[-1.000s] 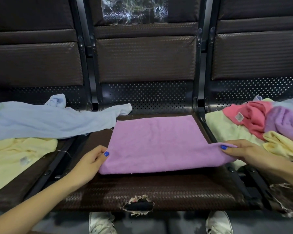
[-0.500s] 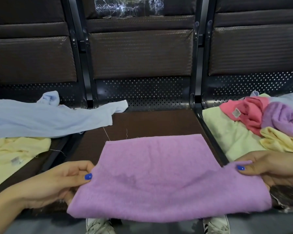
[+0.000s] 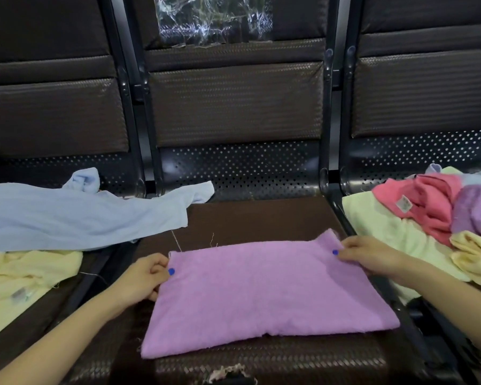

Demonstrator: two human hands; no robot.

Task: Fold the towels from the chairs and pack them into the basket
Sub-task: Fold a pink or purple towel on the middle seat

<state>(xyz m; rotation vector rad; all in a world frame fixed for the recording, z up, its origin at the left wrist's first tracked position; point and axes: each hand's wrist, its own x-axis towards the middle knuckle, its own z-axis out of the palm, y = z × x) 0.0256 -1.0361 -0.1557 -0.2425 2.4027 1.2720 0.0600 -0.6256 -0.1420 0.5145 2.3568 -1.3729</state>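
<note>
Left arm: we see it bare, entering from the lower left corner and running up and to the right.
Left hand (image 3: 143, 276): fingers curled, thumb on top with a blue-painted nail; we find it pinching the far left corner of the purple towel (image 3: 264, 295).
Right arm: bare, entering from the right edge and reaching left and upward.
Right hand (image 3: 367, 254): knuckles up, thumb with blue nail pointing left; we record it pinching the towel's far right corner.
</note>
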